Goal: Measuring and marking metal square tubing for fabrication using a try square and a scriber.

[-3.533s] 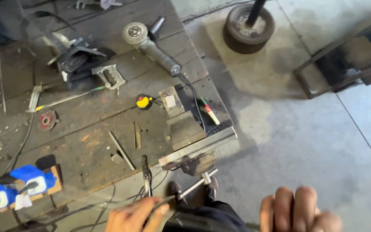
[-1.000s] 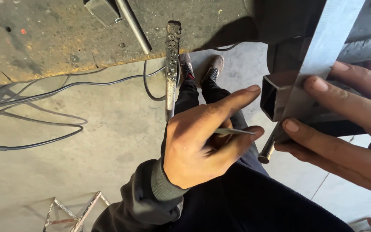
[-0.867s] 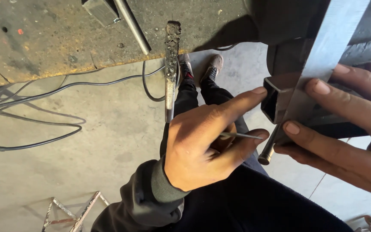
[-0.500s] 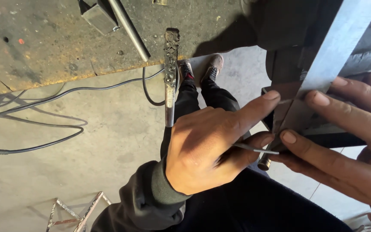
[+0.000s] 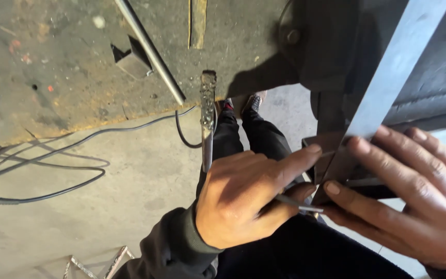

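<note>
Two hands crowd the square tube's [image 5: 331, 155] open end, just below the desk [image 5: 52, 67] edge; bare concrete floor [image 5: 130, 196] lies free to the left, cables [image 5: 42, 175] trailing over it. Left hand [image 5: 243, 201] is curled, pinching a thin metal scribe [image 5: 298, 205], forefinger stretched onto the tube end. Right hand [image 5: 414, 201], fingers spread flat, presses a flat steel bar [image 5: 388, 82] against the tube.

Left hand [image 5: 243, 201] holds thin rod [image 5: 298, 205] against steel bar [image 5: 388, 88].
</note>
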